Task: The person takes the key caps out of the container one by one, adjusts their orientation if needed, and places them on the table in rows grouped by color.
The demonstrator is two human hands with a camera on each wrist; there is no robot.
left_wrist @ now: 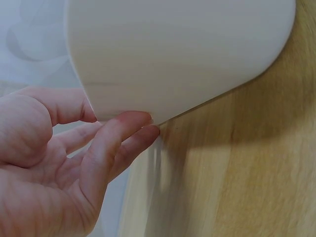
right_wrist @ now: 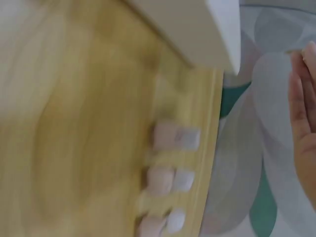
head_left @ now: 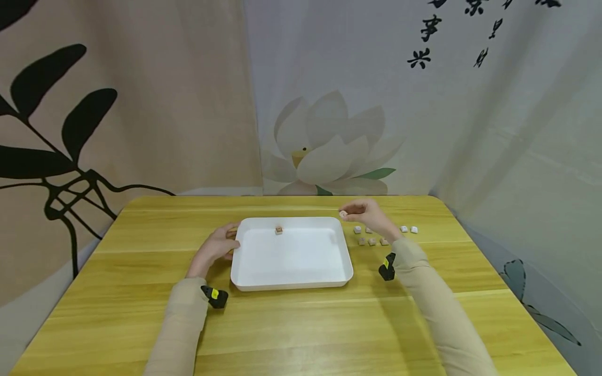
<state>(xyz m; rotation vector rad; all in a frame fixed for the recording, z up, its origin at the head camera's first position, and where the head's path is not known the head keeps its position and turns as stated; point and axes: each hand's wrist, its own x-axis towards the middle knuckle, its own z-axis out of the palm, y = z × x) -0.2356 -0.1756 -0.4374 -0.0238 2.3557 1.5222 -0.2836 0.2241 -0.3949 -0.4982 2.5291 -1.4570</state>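
Note:
A shallow white tray lies on the wooden table, with one small brownish cube-like piece near its back edge. At its left side my left hand grips the tray's edge; the left wrist view has the fingertips bent against the outer wall. Over the back right corner of the tray, my right hand pinches a small white cube-like piece between thumb and fingers. The right wrist view catches only part of that hand, and the held piece is hardly visible there.
Right of the tray, several small pieces stand in two short rows, such as a white piece and a pinkish one. Some sit partly behind the right wrist. The table ends at a printed curtain.

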